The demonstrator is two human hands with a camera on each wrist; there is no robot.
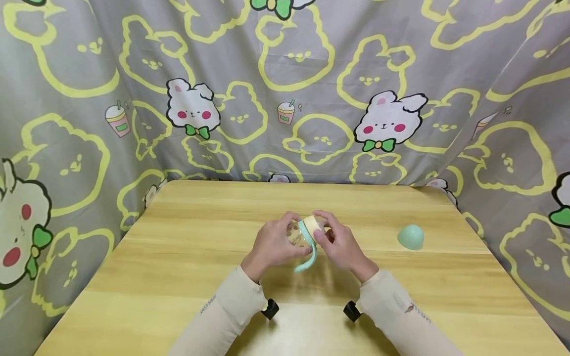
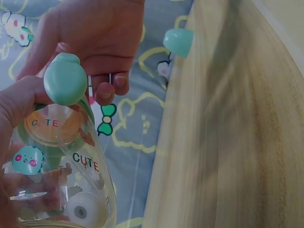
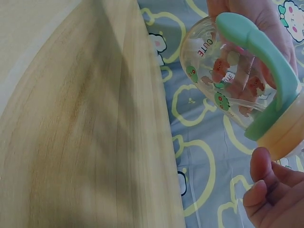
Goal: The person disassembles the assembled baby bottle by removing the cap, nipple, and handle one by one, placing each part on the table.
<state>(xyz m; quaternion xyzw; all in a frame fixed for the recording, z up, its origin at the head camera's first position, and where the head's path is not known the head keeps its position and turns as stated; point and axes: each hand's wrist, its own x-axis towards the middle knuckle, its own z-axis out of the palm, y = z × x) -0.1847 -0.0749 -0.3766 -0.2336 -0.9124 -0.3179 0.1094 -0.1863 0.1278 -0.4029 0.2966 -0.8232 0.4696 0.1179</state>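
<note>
A clear baby bottle with small printed figures and "CUTE" lettering lies tilted between both hands over the table. My left hand grips its transparent body. At the other end, my right hand pinches the cream collar between thumb and fingers. A mint green handle curves out from the ring beside that collar. Through the clear wall a straw with a white weighted end shows inside. The bottle's mouth end is mostly hidden behind the right fingers.
A mint green dome-shaped cap stands on the wooden table, to the right of the hands. Grey curtains with yellow bear outlines and white rabbits hang behind the table and along both sides.
</note>
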